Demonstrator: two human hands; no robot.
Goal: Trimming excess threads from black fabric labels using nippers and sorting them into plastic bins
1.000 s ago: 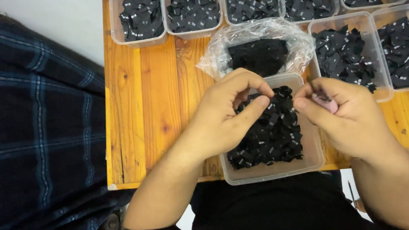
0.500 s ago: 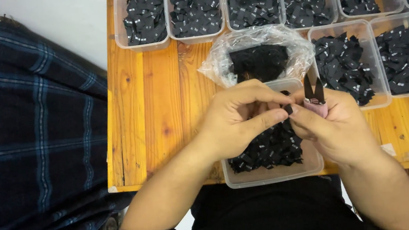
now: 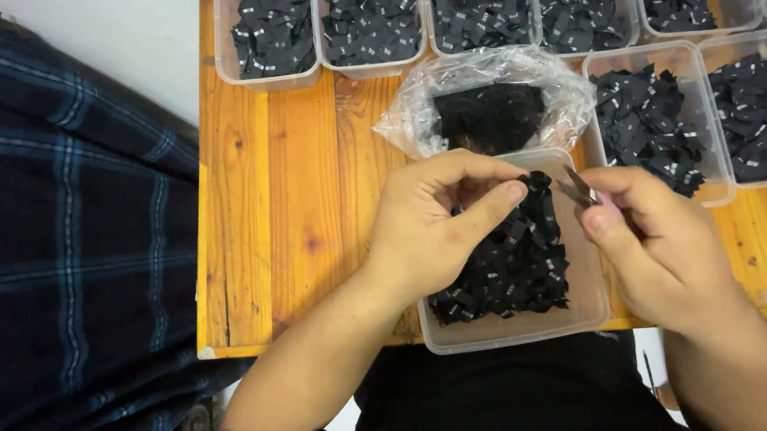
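My left hand (image 3: 432, 234) hovers over a clear plastic tub (image 3: 507, 333) of small black fabric labels (image 3: 511, 269). Its fingers curl toward the thumb, whose tip rests at the top of the label pile; whether a label is pinched there is hidden. My right hand (image 3: 663, 245) is at the tub's right rim, gripping a small metal cutting tool (image 3: 578, 189) whose tips point up and left toward the left thumb. A short gap separates the two hands.
A crumpled clear plastic bag (image 3: 412, 119) with more black pieces lies just behind the tub. Several clear tubs of black labels (image 3: 276, 29) line the back and right of the wooden table (image 3: 280, 207). Dark plaid cloth (image 3: 59, 256) fills the left.
My hands were pressed together over the tub with the tool at the left fingertips; now they have parted, and the right hand has drawn back to the right.
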